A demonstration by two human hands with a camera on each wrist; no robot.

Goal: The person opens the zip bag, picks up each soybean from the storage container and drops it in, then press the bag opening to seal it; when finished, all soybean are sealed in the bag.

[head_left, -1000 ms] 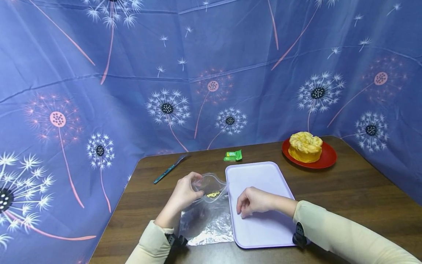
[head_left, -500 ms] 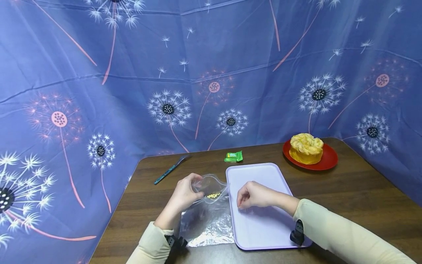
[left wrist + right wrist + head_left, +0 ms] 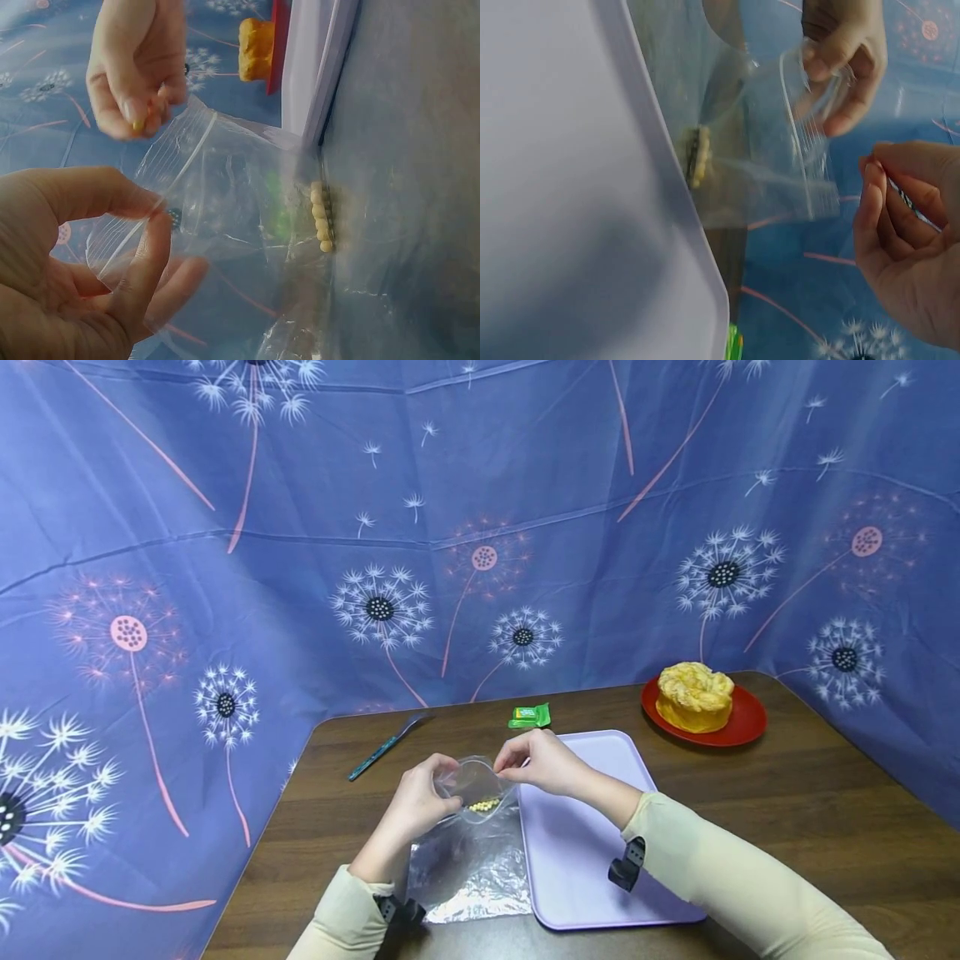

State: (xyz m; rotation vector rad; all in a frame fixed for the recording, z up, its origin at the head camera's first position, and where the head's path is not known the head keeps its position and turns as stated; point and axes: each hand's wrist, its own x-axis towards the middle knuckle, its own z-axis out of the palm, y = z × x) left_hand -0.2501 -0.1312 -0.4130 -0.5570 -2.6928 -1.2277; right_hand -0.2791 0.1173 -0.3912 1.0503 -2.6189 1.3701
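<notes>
My left hand point(image 3: 420, 797) pinches the rim of a clear zip bag point(image 3: 217, 187) between thumb and fingers. The bag's mouth faces up, and several small pale yellow beads point(image 3: 484, 805) lie at its bottom. Over the far right side of the mouth is my right hand point(image 3: 547, 764), thumb and fingertips pressed together. In the left wrist view a small yellow bead point(image 3: 138, 125) shows at those fingertips; most of it is hidden by them. Below the right forearm lies a pale lilac tray point(image 3: 577, 860). A shiny silver sheet point(image 3: 480, 877) lies under the bag.
A blue-handled utensil point(image 3: 382, 752) lies at the back left. Behind the tray is a green packet point(image 3: 529, 717). At the back right a red plate point(image 3: 746, 718) bears a yellow ring-shaped cake point(image 3: 694, 697). A blue patterned cloth point(image 3: 450, 485) hangs behind the table.
My right hand has risen from the tray's left part and moved up and left to the bag's mouth. The left hand and the bag have stayed in place.
</notes>
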